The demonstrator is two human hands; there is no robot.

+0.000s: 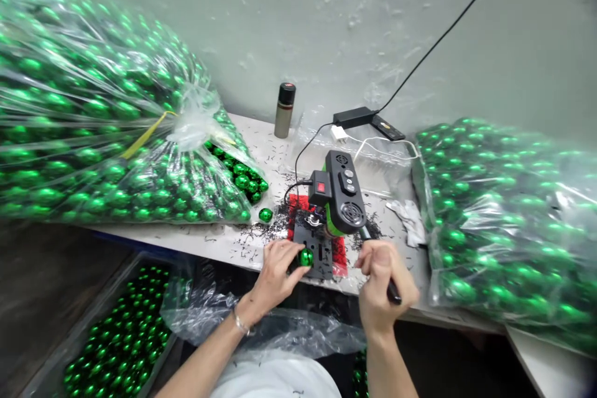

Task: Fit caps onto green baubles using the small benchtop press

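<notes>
Between the thumb and fingers of my left hand (278, 270) is a shiny green ball (306, 257), held at the front of a black slotted base plate (319, 266). My right hand (386, 280) is wrapped round the black-ended lever handle (394, 293) of a small bench press machine. The machine's black head (346, 193), with round vents and buttons, stands over the plate. A box with a red switch (320, 187) is fixed to its left side. Another green ball (265, 215) lies loose on the table, left of the machine.
Large clear bags of green balls lie at left (93, 137) and right (508, 217). Below left, a lined bin (125, 329) holds more balls. A black-capped bottle (284, 111), a power adapter (353, 117) and a crumpled white cloth (410, 222) sit on the table (224, 245), amid scattered black bits.
</notes>
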